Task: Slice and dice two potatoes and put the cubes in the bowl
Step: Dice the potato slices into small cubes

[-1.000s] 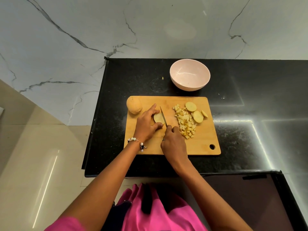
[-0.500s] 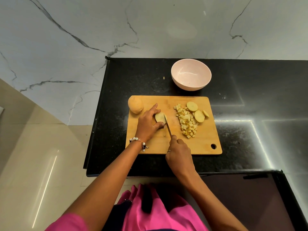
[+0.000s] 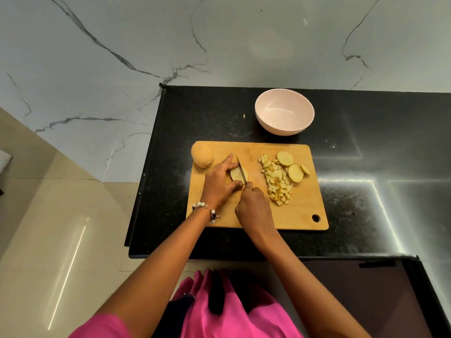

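On the wooden cutting board (image 3: pixel 300 215) my left hand (image 3: pixel 219 184) holds a potato piece (image 3: pixel 236 174) between thumb and fingers. My right hand (image 3: pixel 253 206) grips a knife (image 3: pixel 241 170) whose blade lies across that piece. A pile of potato cubes (image 3: pixel 277 182) lies right of the blade, with three round slices (image 3: pixel 295 173) beside it. A whole potato (image 3: pixel 202 156) rests on the board's far left corner. The pink bowl (image 3: pixel 284 115) stands behind the board with nothing visible in it.
The board sits on a black counter (image 3: pixel 366 191) against a marble wall. The counter's left edge (image 3: pixel 144 179) drops off to a tiled floor. A dark panel (image 3: pixel 366 296) lies at the near right. A small scrap (image 3: pixel 244 115) lies left of the bowl.
The knife was drawn back towards me, then pushed forward again across the potato piece. My left hand has kept its hold on the piece.
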The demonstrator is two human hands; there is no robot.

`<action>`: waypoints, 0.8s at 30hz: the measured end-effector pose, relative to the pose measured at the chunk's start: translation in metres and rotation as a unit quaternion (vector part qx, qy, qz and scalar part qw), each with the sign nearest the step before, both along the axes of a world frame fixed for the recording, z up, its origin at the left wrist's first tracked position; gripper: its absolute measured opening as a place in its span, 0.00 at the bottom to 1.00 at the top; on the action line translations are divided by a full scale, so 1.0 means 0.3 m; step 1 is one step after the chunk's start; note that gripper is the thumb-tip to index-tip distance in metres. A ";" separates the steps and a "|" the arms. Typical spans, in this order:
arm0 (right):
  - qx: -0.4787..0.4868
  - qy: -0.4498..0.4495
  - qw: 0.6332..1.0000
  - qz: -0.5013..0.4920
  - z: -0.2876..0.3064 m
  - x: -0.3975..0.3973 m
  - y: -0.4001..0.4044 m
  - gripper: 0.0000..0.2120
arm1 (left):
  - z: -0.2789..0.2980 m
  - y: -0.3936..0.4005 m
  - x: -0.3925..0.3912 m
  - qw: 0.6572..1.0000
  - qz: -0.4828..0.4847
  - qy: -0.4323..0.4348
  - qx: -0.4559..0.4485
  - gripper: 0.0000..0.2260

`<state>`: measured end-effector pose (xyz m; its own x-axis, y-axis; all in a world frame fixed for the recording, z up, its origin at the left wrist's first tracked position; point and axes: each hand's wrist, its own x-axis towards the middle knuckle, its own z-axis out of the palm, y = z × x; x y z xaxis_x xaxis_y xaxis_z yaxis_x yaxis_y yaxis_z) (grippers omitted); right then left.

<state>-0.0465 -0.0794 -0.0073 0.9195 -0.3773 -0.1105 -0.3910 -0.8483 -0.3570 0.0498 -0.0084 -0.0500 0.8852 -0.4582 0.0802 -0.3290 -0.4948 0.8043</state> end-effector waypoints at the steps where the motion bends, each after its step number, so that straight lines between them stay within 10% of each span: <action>1: 0.000 -0.002 1.000 0.001 0.001 0.005 0.005 0.17 | -0.001 -0.002 -0.001 1.000 0.001 -0.001 -0.001 0.36; 24: 0.015 0.005 1.000 0.018 -0.004 -0.015 -0.036 0.18 | -0.009 0.030 -0.014 0.995 0.019 -0.091 0.038 0.26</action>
<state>-0.0509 -0.0903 -0.0086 0.9313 -0.3400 -0.1305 -0.3637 -0.8514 -0.3779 0.0457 0.0006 -0.0528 0.8758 -0.4363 0.2064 -0.4458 -0.5671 0.6926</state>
